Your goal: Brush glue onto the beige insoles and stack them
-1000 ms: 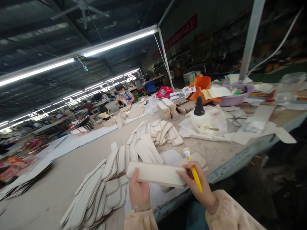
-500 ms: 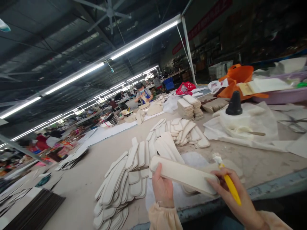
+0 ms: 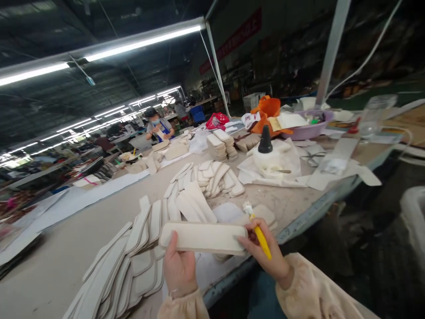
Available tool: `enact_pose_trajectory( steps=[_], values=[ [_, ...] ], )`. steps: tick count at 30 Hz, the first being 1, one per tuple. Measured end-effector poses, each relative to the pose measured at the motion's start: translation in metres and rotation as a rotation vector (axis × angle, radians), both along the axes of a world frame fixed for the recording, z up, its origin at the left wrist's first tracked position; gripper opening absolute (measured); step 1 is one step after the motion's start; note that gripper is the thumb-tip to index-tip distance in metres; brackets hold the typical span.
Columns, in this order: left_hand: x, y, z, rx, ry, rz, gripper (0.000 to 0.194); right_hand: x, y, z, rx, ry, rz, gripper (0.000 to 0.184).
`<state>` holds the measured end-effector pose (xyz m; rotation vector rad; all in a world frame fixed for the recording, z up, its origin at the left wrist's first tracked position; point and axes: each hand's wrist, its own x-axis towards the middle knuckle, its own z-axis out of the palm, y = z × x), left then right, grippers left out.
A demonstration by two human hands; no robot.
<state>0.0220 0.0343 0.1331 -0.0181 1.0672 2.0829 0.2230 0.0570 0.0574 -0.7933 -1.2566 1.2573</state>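
A long cream panel (image 3: 206, 238) with rounded ends is held level above the table's front edge. My left hand (image 3: 181, 269) grips its left end, thumb on top and fingers underneath. At the right end, my right hand (image 3: 269, 254) pinches the panel and also keeps a yellow-handled brush (image 3: 262, 241) between its fingers. The brush's white, clumped tip points up and away. Just left of and behind the hands, similar cream panels (image 3: 141, 270) lie fanned in overlapping rows. More rounded pieces (image 3: 217, 179) are heaped beyond them.
A white container with a black cone top (image 3: 265, 141) stands on plastic sheeting at right, near scissors (image 3: 312, 155). Behind are stacked panels (image 3: 217, 150), an orange bag (image 3: 267, 108) and a purple basin (image 3: 310, 129). Another person (image 3: 159, 126) works farther back. The table edge (image 3: 288, 232) runs diagonally.
The view has swung right, so things appear farther left and more of the right side shows. The panel has turned from sloping down rightward to nearly level. Both hands keep their holds.
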Motion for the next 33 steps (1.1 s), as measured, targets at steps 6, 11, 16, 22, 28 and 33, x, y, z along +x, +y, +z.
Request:
enact_pose_trajectory(
  steps=[6, 11, 16, 22, 28, 33],
  values=[
    [-0.001, 0.0, -0.004, 0.036, 0.011, 0.006, 0.026, -0.004, 0.0, -0.007, -0.048, 0.041, 0.007, 0.031],
    [0.001, 0.002, -0.005, 0.037, -0.011, 0.022, 0.025, -0.004, 0.001, -0.01, -0.064, 0.043, -0.005, 0.033],
    [0.003, 0.003, -0.005, 0.029, -0.011, 0.055, 0.023, -0.002, 0.0, -0.007, -0.064, 0.02, 0.015, 0.031],
    [0.005, 0.004, -0.004, 0.015, -0.025, 0.042, 0.023, -0.002, 0.0, -0.002, -0.06, 0.004, 0.017, 0.032],
    [0.007, 0.002, -0.001, 0.002, -0.022, 0.06, 0.021, -0.001, -0.001, -0.002, -0.017, -0.043, -0.052, 0.032],
    [0.007, 0.001, 0.002, 0.048, -0.009, 0.056, 0.02, 0.001, 0.001, -0.019, -0.015, -0.104, -0.152, 0.034]
  ],
)
